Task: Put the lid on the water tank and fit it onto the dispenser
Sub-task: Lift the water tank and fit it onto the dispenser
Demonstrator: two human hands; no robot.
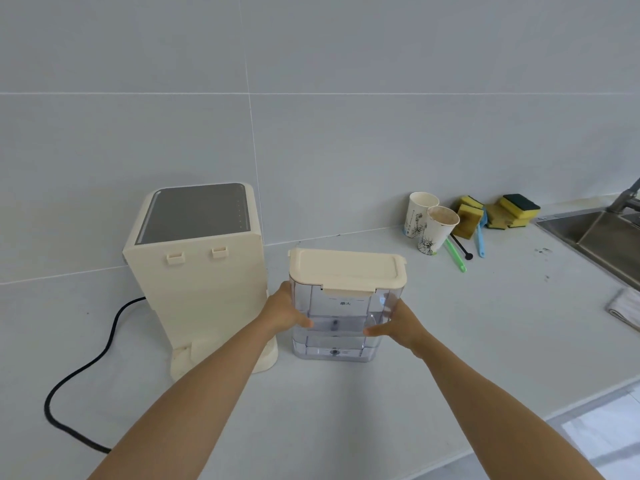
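The clear plastic water tank (pixel 341 327) stands upright on the counter, with its cream lid (pixel 346 270) sitting on top. My left hand (pixel 285 311) grips the tank's left side and my right hand (pixel 398 325) grips its right side. The cream dispenser (pixel 201 282) stands just left of the tank with its back toward me, showing two small clips and a flat base at the bottom. A grey panel covers the dispenser's top.
A black power cable (pixel 81 368) snakes from the dispenser across the counter at left. Two paper cups (pixel 429 225), sponges (pixel 498 213) and thin brushes (pixel 479 239) lie at the back right. A steel sink (pixel 599 237) and a folded cloth (pixel 625 306) are at far right.
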